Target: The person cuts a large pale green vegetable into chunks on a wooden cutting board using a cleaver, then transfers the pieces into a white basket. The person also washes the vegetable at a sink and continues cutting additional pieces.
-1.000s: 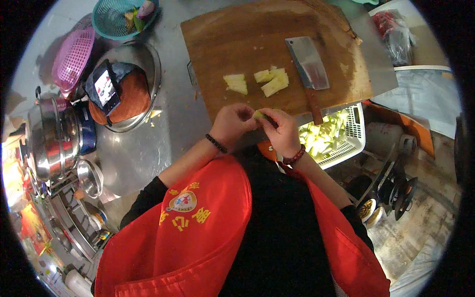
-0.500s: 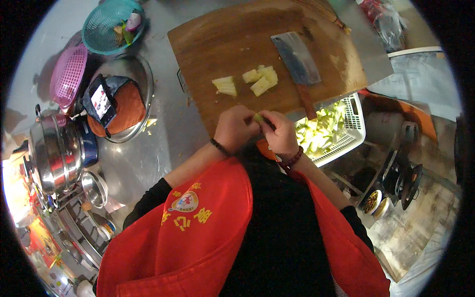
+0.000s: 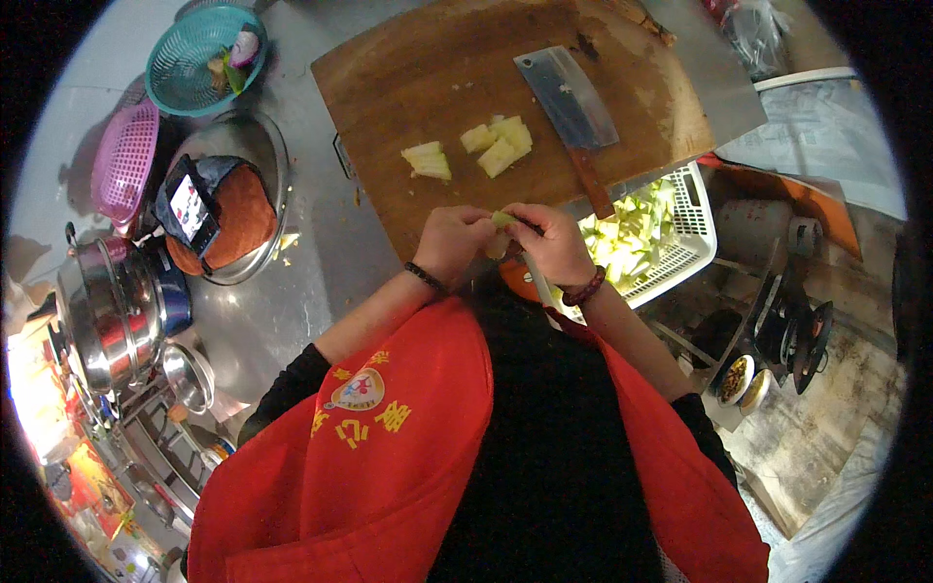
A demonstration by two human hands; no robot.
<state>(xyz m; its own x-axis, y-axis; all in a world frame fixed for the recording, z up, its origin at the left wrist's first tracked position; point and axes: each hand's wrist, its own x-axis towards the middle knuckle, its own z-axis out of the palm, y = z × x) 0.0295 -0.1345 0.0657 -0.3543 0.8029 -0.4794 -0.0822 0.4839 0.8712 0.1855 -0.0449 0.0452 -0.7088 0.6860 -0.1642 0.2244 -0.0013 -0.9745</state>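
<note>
Evidently, what matters from where I stand is the pale green vegetable piece (image 3: pixel 501 220), up between the person's 2 hands, by the near edge of the chopping board (image 3: pixel 418 87). I'd judge it light, fairly crisp and wet on its cut faces, so it could slip, and it may snap or bruise if squeezed hard. The surest hold is probably at its 2 ends, with fingertip pressure only.

The left hand (image 3: pixel 452 241) has its grip pinching the piece from the left, thumb against forefinger, the other fingers curled in. The right hand (image 3: pixel 556 248) mirrors it, its grip pinching from the other side; I cannot tell if the dark sliver by those fingers is a tool or just shadow. Both forearms slant inward from the lower edge, elbows wide, wrists a little bent, the fingertips nearly meeting in front of the chest.

Beyond them, 2 small groups of cut pieces (image 3: pixel 498 151) lie on the board, left of the cleaver (image 3: pixel 569 97), whose handle points back toward the person. A white basket (image 3: pixel 705 233) of cut pieces sits just beside the right hand. The metal desk (image 3: pixel 326 291) stretches off to the left.
</note>
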